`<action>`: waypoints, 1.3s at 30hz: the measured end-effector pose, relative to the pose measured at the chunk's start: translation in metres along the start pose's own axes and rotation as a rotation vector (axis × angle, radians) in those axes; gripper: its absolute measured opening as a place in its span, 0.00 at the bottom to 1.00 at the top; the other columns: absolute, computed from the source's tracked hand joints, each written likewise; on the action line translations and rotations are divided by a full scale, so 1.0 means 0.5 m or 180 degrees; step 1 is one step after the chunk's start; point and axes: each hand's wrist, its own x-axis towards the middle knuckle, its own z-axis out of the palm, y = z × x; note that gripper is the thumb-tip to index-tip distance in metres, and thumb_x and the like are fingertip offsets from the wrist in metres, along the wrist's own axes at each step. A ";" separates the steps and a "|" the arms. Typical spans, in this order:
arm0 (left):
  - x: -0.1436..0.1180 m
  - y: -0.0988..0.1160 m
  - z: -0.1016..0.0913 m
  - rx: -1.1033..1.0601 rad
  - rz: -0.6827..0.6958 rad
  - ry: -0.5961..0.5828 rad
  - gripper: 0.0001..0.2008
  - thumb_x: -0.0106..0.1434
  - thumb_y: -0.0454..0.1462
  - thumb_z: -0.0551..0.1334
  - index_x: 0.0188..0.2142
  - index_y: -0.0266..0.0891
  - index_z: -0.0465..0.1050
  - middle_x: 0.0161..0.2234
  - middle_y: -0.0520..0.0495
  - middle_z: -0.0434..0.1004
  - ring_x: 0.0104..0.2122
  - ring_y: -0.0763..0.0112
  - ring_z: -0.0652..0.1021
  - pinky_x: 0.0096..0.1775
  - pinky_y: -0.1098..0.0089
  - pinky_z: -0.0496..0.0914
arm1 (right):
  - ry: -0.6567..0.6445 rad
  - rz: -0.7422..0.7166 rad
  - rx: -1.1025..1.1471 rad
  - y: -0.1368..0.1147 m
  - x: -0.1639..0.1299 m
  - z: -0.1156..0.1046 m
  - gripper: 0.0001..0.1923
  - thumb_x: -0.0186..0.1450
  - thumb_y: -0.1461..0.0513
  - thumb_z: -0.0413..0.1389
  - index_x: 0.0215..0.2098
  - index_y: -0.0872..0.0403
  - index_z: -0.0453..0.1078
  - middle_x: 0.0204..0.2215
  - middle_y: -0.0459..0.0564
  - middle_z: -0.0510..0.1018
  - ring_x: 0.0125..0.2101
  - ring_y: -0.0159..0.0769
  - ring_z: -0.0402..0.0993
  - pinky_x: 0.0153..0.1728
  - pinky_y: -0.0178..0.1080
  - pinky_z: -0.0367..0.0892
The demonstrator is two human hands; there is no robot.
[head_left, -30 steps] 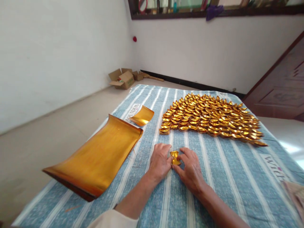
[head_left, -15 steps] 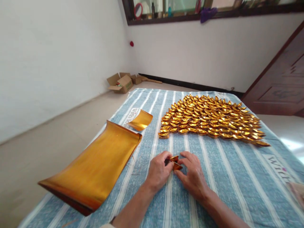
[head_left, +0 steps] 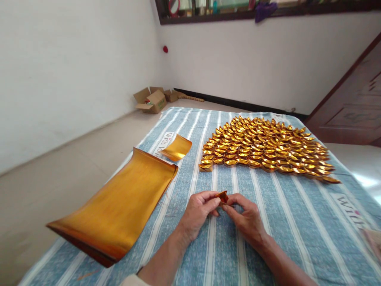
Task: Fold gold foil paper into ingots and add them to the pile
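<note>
Between my two hands is a small piece of folded gold paper (head_left: 222, 196), its upper edge pointed and its inside reddish brown. My left hand (head_left: 200, 209) pinches its left side between thumb and fingers. On the other side my right hand (head_left: 245, 214) grips the near right edge, thumb and forefinger closed on it. Beyond the hands stand many folded gold paper ingots (head_left: 262, 147) in tight rows. To the left lies a large curled stack of gold paper sheets (head_left: 119, 206), with a smaller gold sheet (head_left: 177, 148) just past its far end.
A blue and white striped cloth (head_left: 184, 246) covers the surface under everything. Open cardboard boxes (head_left: 153, 101) sit on the floor by the far left corner. A brown panelled door (head_left: 354, 103) leans in at the right, and a window ledge (head_left: 208, 18) runs along the back wall.
My fingers have shifted on the folded paper; the right hand has closed more tightly around its edge, and the piece has turned and opened differently. The view has tilted slightly downward.
</note>
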 end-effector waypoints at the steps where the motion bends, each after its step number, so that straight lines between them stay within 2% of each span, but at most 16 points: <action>1: 0.000 -0.002 0.000 -0.0125 -0.0071 0.0010 0.12 0.56 0.38 0.65 0.37 0.32 0.78 0.36 0.42 0.79 0.29 0.74 0.75 0.27 0.77 0.68 | -0.0007 0.0012 -0.0019 -0.001 0.000 -0.001 0.07 0.62 0.60 0.57 0.26 0.52 0.68 0.27 0.45 0.76 0.29 0.35 0.72 0.33 0.36 0.64; 5: 0.002 -0.013 0.003 -0.0604 -0.0282 0.0090 0.13 0.55 0.39 0.67 0.36 0.31 0.78 0.38 0.40 0.79 0.33 0.70 0.77 0.30 0.75 0.72 | 0.0068 -0.0069 -0.0194 0.001 -0.001 -0.001 0.06 0.62 0.61 0.57 0.27 0.52 0.69 0.24 0.43 0.75 0.26 0.33 0.71 0.30 0.35 0.64; 8: 0.003 -0.017 0.006 -0.0723 -0.0316 0.0152 0.13 0.55 0.39 0.68 0.36 0.30 0.78 0.38 0.39 0.79 0.34 0.69 0.77 0.32 0.74 0.73 | 0.0201 -0.0265 -0.0321 0.009 -0.003 0.002 0.01 0.62 0.62 0.56 0.32 0.51 0.70 0.29 0.44 0.77 0.31 0.35 0.73 0.34 0.36 0.66; 11: 0.002 -0.016 0.008 -0.0824 -0.0323 0.0162 0.14 0.55 0.39 0.68 0.37 0.30 0.78 0.37 0.39 0.80 0.35 0.68 0.78 0.34 0.74 0.74 | 0.0263 -0.0574 -0.0428 0.015 -0.005 0.006 0.06 0.64 0.63 0.55 0.39 0.50 0.71 0.34 0.46 0.79 0.35 0.36 0.74 0.39 0.38 0.67; 13: 0.002 -0.016 0.009 -0.0918 -0.0326 0.0143 0.14 0.54 0.38 0.68 0.37 0.29 0.78 0.36 0.38 0.80 0.35 0.67 0.78 0.35 0.73 0.74 | 0.0250 -0.0672 -0.0479 0.016 -0.005 0.006 0.06 0.64 0.63 0.54 0.39 0.50 0.71 0.34 0.46 0.79 0.36 0.36 0.74 0.39 0.39 0.67; 17: 0.002 -0.015 0.012 -0.1129 -0.0351 0.0180 0.13 0.53 0.38 0.70 0.35 0.28 0.78 0.36 0.38 0.80 0.36 0.65 0.79 0.38 0.70 0.74 | 0.0259 -0.0481 -0.0486 0.011 -0.004 0.006 0.03 0.63 0.61 0.55 0.34 0.52 0.70 0.30 0.47 0.77 0.32 0.36 0.73 0.35 0.38 0.66; 23: 0.001 -0.017 0.019 -0.1277 -0.0373 0.0326 0.12 0.52 0.37 0.70 0.34 0.29 0.78 0.37 0.38 0.80 0.35 0.65 0.78 0.39 0.67 0.74 | 0.0204 -0.0250 -0.0365 0.001 -0.002 0.001 0.09 0.64 0.61 0.53 0.26 0.52 0.64 0.24 0.45 0.72 0.27 0.33 0.69 0.31 0.36 0.64; 32: -0.001 -0.021 0.025 -0.1278 -0.0381 0.0291 0.12 0.52 0.37 0.71 0.34 0.29 0.79 0.38 0.37 0.80 0.36 0.65 0.79 0.40 0.67 0.74 | 0.0241 0.0071 -0.0107 -0.003 -0.001 0.001 0.09 0.63 0.61 0.54 0.24 0.53 0.63 0.28 0.47 0.76 0.31 0.35 0.72 0.36 0.37 0.65; 39: -0.001 -0.025 0.029 -0.1300 -0.0350 0.0202 0.14 0.50 0.38 0.72 0.34 0.29 0.79 0.37 0.37 0.80 0.39 0.62 0.79 0.45 0.64 0.72 | 0.0407 0.0174 -0.0157 -0.008 -0.001 0.003 0.09 0.63 0.60 0.53 0.25 0.53 0.65 0.26 0.46 0.76 0.29 0.35 0.73 0.32 0.36 0.66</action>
